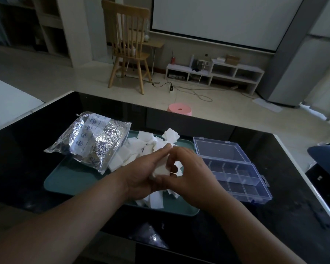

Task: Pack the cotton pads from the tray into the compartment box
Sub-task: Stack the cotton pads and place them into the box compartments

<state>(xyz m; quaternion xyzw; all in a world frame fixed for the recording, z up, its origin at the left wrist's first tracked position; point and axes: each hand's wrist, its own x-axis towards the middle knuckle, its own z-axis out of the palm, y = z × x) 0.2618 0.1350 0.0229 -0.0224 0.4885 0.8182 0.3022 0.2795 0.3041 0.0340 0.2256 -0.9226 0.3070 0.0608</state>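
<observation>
The left hand point(141, 172) and the right hand point(189, 174) met over the middle of the teal tray point(65, 180), both gripping one stack of cotton pads point(161, 169) between them, the fingers curled round it from either side. From where they held it, the compartment box point(242, 180) lay to the right, just beside the tray's right edge, its lid point(219, 149) thrown back on the far side and its long side running roughly across the table. That put the right hand nearer the box, so it looked the likelier one to carry the stack over. I could make out no pads in the compartments. More loose pads point(139, 143) were heaped on the tray beyond the hands, with a crinkled foil bag point(91, 141) lying over its far left corner. All of it sat on a glossy black table point(27, 149); beyond were a pink stool point(180, 109), a wooden chair point(130, 44) and a low white shelf point(217, 71) beneath a projection screen point(217, 16).
</observation>
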